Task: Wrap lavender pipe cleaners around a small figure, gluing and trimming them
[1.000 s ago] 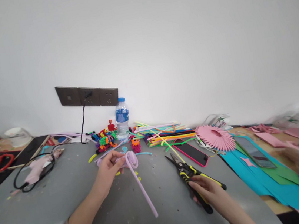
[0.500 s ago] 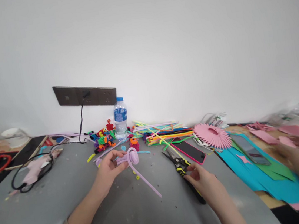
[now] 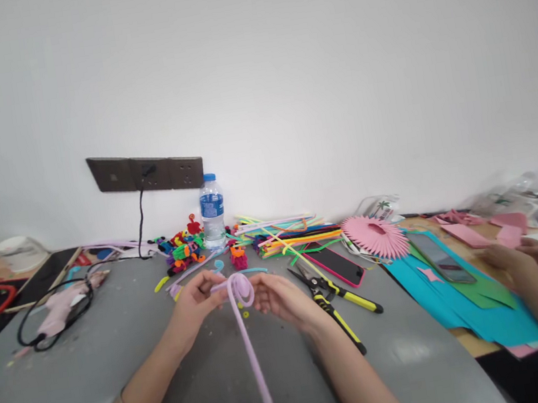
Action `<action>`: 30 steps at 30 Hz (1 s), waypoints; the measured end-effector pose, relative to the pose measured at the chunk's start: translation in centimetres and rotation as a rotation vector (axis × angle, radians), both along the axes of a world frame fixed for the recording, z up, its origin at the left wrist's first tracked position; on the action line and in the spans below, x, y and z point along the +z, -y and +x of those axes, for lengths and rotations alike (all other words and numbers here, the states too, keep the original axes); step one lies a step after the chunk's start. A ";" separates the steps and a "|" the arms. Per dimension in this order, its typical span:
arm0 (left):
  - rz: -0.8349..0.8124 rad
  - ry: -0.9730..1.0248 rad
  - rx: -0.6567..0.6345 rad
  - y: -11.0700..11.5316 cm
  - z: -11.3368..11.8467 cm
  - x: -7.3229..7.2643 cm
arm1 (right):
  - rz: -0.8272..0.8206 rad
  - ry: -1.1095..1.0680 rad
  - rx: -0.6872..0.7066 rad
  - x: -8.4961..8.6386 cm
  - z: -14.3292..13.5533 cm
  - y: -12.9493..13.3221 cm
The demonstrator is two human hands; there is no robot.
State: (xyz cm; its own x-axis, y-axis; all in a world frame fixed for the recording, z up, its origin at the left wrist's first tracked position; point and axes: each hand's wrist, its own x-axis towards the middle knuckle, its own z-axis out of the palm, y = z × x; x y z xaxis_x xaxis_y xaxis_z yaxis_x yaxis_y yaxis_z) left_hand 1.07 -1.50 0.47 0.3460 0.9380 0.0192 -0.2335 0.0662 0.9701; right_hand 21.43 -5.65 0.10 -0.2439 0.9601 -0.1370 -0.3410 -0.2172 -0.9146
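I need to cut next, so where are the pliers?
The pliers lie on the grey table, just right of the right hand, beside the pink-edged phone.

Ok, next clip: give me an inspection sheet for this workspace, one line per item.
Surface: grey table, speckled with small scraps.
Job's things: lilac pipe cleaner, coiled at the top, tail hanging toward the camera.
Clutter: yellow-handled pliers, pile of coloured pipe cleaners, water bottle, phone, pink paper fan, blue paper sheets.
Grippers: left hand and right hand both pinch the coil.
Cables: black cable from the wall sockets; its far end unclear.
Surroundings: white wall; another person's hands at the right.
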 end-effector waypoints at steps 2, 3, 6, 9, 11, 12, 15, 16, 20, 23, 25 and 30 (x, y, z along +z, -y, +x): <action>0.008 0.001 -0.020 0.0 0.0 -0.1 | -0.002 -0.017 0.051 0.1 -0.6 -1.1; 0.009 0.005 -0.027 0.0 0.0 -0.2 | 0.000 -0.022 0.058 0.1 -0.8 -1.5; 0.000 0.010 -0.024 0.0 0.0 -0.2 | 0.026 -0.031 0.064 0.1 -0.8 -2.1; -0.012 0.004 -0.023 0.0 0.0 -0.2 | 0.054 -0.024 0.059 -0.2 -0.4 -2.0; -0.022 0.002 -0.034 0.1 0.0 -0.2 | 0.066 -0.020 0.052 -0.5 -0.3 -1.8; -0.027 0.001 -0.041 0.1 0.0 -0.3 | 0.069 -0.024 0.046 -0.6 -0.3 -1.7; -0.028 0.007 -0.061 0.1 -0.1 -0.5 | 0.057 -0.051 0.007 -0.6 -0.2 -1.6; -0.027 0.007 -0.068 0.0 -0.1 -0.6 | 0.051 -0.060 -0.002 -0.6 -0.1 -1.6; -0.028 -0.020 -0.105 -0.1 -0.2 -0.8 | 0.048 -0.112 0.002 -0.2 0.0 -1.5; -0.011 -0.034 -0.118 0.0 -0.1 -0.7 | 0.056 -0.136 0.005 -0.1 0.1 -1.3; -0.003 -0.033 -0.133 0.1 -0.1 -0.6 | 0.058 -0.131 0.005 -0.2 0.0 -1.3; -0.017 -0.041 -0.173 0.4 -0.1 -0.5 | 0.049 -0.124 0.020 -0.5 -0.2 -1.3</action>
State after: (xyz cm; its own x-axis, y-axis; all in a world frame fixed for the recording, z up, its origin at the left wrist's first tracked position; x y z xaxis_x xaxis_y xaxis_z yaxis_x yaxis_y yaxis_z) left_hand 0.98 -1.86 -0.05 0.5023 0.8646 -0.0138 -0.1778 0.1189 0.9769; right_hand 21.25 -4.36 -0.37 -0.2750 0.9597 -0.0577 -0.4487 -0.1811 -0.8752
